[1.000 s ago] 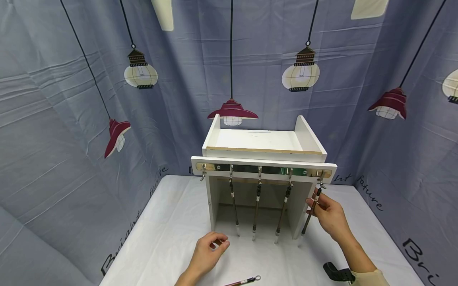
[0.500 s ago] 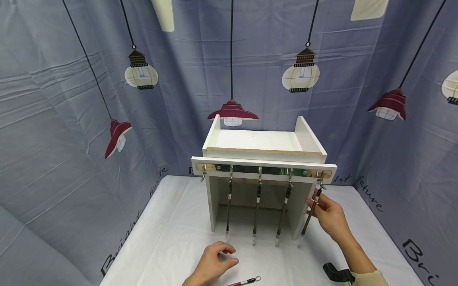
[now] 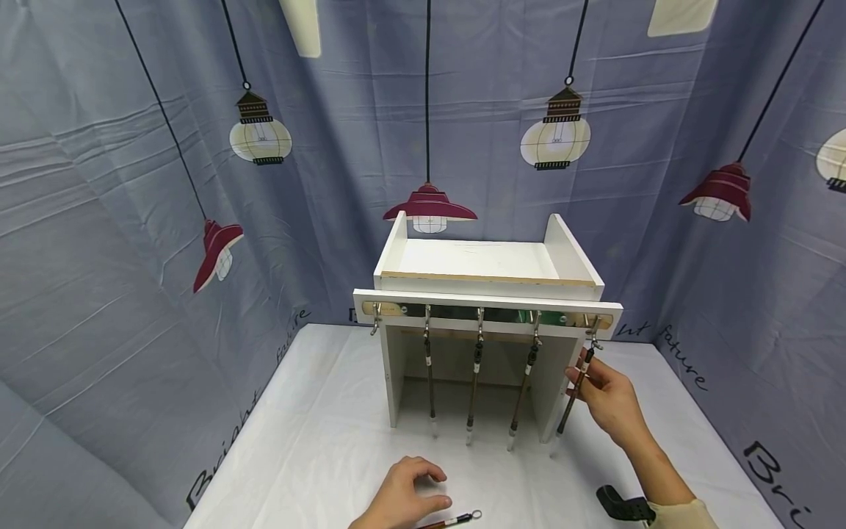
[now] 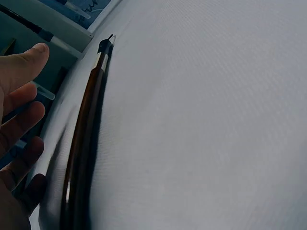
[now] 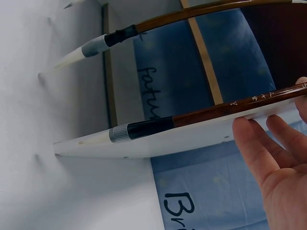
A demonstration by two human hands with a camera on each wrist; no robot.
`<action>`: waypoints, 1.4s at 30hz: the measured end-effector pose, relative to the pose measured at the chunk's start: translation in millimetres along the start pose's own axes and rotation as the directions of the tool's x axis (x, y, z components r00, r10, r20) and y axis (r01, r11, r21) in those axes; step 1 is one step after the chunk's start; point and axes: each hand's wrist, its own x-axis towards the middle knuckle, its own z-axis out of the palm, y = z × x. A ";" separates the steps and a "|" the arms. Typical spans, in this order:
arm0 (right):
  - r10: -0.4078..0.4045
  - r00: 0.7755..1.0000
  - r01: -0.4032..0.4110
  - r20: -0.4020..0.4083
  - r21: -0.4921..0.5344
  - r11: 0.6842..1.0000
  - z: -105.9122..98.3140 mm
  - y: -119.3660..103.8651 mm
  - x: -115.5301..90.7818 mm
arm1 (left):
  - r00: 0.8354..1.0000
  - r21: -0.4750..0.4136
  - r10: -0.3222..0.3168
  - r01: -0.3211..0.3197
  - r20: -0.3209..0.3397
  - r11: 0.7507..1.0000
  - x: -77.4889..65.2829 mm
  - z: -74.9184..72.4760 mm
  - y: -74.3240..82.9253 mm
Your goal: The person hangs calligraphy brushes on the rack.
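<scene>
My left hand hovers beside a brown writing brush lying on the white cloth, thumb and fingers spread apart with nothing between them. In the left wrist view, that brush runs lengthwise past the fingertips. My right hand is up at the rightmost hanging brush, its fingers behind the dark shaft. The right wrist view shows the brush's pale bristles and black collar, with bent fingers close to the handle. More brushes hang at left, middle and right of middle.
A white wooden rack stands on the cloth-covered table, with a metal hook strip along its front. The leftmost hook carries no brush. A black strap-like piece sits at the right wrist. Lamp-printed curtains surround the table.
My left hand has moved right and toward the front, closer to the lying brush. The leftmost hanging brush has swung left, then partly back. My right hand holds its place.
</scene>
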 end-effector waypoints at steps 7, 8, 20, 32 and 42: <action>-0.009 1.000 0.009 -0.007 0.000 1.000 -0.5 -0.1 0.6 | 0.999 0.074 0.012 -0.015 0.037 0.997 0.2 6.3 -2.3; -0.009 1.000 0.009 -0.006 0.001 1.000 -0.4 0.2 0.5 | 0.999 0.083 0.018 -0.021 0.041 0.996 0.1 6.9 -2.5; 0.003 1.000 -0.003 -0.003 0.001 1.000 0.5 2.9 -0.1 | 0.996 0.108 -0.060 0.053 0.062 0.993 -0.6 13.8 -2.5; -0.002 1.000 0.002 -0.007 0.002 1.000 0.5 0.9 0.8 | 0.997 0.148 -0.039 0.029 0.061 0.988 -2.0 16.5 -5.0; 0.004 1.000 -0.004 -0.012 -0.012 1.000 1.3 1.5 0.0 | 0.991 0.264 0.095 -0.117 0.095 0.957 -5.0 14.3 -4.4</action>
